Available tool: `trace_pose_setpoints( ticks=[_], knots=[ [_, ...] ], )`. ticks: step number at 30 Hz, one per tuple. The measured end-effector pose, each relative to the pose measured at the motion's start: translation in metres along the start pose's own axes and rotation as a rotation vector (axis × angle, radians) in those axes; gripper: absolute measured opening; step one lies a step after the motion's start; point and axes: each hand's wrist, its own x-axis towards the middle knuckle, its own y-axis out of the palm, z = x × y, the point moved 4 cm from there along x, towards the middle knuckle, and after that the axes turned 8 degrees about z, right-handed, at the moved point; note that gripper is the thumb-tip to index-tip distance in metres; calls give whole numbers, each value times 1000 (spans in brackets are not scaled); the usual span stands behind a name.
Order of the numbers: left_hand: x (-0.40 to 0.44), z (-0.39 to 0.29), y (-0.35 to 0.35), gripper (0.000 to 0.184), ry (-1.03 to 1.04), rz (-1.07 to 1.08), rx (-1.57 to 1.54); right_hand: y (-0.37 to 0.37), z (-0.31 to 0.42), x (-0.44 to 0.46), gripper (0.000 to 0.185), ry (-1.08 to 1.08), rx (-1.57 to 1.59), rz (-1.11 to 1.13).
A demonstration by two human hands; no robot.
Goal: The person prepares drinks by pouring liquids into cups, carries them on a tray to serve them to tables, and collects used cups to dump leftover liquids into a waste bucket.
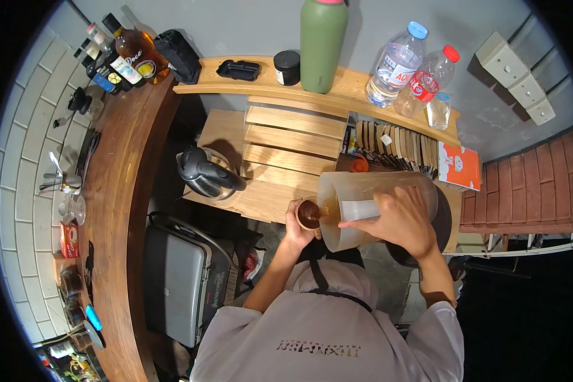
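My left hand (295, 226) is closed around a small brown cup (308, 215) with a dark brown inside, held in front of my body. Beside it, my right hand (401, 219) grips a large translucent plastic container (347, 239) that bears a white label. The container lies tilted on its side, its wide mouth facing the cup and close to its rim. Something light brown shows near that mouth; I cannot tell whether any is passing into the cup. My right palm and fingers lie over the container's upper side.
A black kettle (205, 172) stands left on the slatted wooden table (293, 145). The shelf behind holds a green bottle (323, 48), a black jar (287, 68) and water bottles (398, 67). Books (398, 145) are right; a wooden counter (118, 191) and grey case (175, 280) are left.
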Motion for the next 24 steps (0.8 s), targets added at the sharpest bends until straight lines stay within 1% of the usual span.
trace_pose_setpoints(
  ticks=[2, 5, 7, 9, 11, 13, 14, 15, 16, 17, 18, 19, 20, 21, 22, 23, 24],
  knots=[
    [-1, -1, 1, 42, 19, -32, 9, 1, -2, -2, 76, 11, 0, -4],
    [0, -1, 1, 42, -8, -33, 5, 7, -7, -4, 78, 33, 22, -12],
    [1, -1, 1, 43, 4, -47, 14, 6, -8, -7, 73, 2, 27, -134],
    [3, -2, -1, 43, 19, -59, 25, 5, -11, -8, 72, 5, 58, -115],
    [5, -1, -5, 47, -17, -20, -36, 7, -17, -9, 71, 5, 91, -94],
    [1, -4, 7, 46, -20, 1, -23, 12, -28, -11, 62, 4, 240, -168],
    [1, -6, 13, 46, -25, 24, -14, 16, -33, -12, 62, 3, 242, -172],
    [1, -8, 13, 46, -24, 24, -10, 18, -40, -15, 58, -15, 295, -220],
    [0, -9, 12, 46, -21, 8, 2, 21, -46, -18, 54, -31, 348, -269],
    [-1, -10, 11, 47, -20, -9, 14, 28, -53, -20, 54, -28, 351, -272],
    [-1, -10, 11, 47, -23, -10, 18, 36, -62, -22, 53, -47, 483, -316],
    [-1, -12, 10, 47, 20, -48, 36, 43, -70, -25, 51, -65, 615, -361],
    [-1, -14, 9, 48, 63, -86, 54, 51, -77, -29, 51, -61, 618, -365],
    [0, -15, 6, 48, 60, -85, 59, 57, -85, -34, 55, -30, 643, -414],
    [3, -16, 5, 47, 33, -24, 52, 66, -94, -39, 59, 1, 667, -462],
    [4, -16, 4, 47, 6, 37, 44, 82, -105, -44, 59, 3, 668, -467],
    [3, -17, 5, 47, 4, 38, 49, 105, -123, -51, 60, 82, 776, -516]
  ],
)
